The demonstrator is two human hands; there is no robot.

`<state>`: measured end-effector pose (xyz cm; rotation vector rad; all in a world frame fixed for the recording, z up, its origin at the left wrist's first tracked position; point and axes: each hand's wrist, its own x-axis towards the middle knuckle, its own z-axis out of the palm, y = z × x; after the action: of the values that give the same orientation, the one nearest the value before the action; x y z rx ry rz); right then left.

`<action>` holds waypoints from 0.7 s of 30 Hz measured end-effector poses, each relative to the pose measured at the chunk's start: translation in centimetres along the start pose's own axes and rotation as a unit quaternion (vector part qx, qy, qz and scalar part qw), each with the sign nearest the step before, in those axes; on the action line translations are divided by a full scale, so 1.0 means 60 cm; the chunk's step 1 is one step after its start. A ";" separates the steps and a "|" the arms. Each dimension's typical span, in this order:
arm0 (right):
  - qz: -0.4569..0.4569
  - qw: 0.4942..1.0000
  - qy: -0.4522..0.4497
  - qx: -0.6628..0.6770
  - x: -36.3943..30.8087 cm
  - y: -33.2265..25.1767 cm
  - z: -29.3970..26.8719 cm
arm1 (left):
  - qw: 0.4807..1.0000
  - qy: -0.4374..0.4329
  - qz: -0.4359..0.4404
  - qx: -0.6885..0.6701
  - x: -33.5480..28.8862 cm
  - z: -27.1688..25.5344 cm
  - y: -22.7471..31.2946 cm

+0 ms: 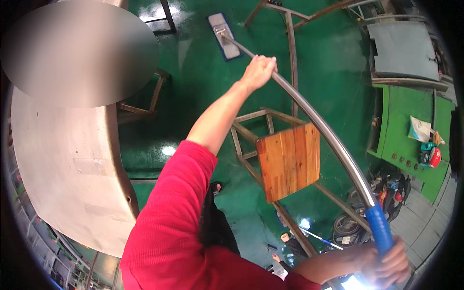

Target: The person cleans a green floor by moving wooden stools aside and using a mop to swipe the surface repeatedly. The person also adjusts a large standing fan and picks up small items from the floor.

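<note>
A flat mop slants across the view. Its white pad with a blue edge (220, 26) lies flat on the green floor at the top middle. My left hand (259, 71) is wrapped round the steel pole (321, 128) partway down toward the pad. At the lower right, my right hand (389, 266) closes round the blue grip (379, 227) at the pole's upper end; it is slightly blurred. A wooden stool with a slatted square seat (290, 162) stands below the pole, between my two arms.
A long pale table (67, 174) fills the left side. Metal frames (292, 53) stand beyond the stool. A green workbench (411, 130) with a bag and small items is on the right, near a motorcycle (357, 217). A second mop-like pole (324, 240) lies low down. Another person's hand (276, 257) shows below.
</note>
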<state>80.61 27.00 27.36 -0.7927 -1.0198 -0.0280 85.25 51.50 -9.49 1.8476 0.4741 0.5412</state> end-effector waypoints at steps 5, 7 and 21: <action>0.041 0.993 0.104 0.020 0.084 -0.112 -0.056 | 0.999 0.047 0.013 -0.024 -0.100 -0.008 0.081; 0.065 0.992 0.108 0.029 0.073 -0.128 -0.065 | 0.997 0.076 0.009 -0.012 -0.145 -0.018 0.091; 0.066 0.979 -0.127 -0.147 0.042 -0.128 0.039 | 0.979 -0.104 0.008 -0.176 -0.067 0.158 0.134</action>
<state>77.37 23.67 34.35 -1.1552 -1.2182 0.0371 87.96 39.43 -5.23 1.5470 0.2062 0.4070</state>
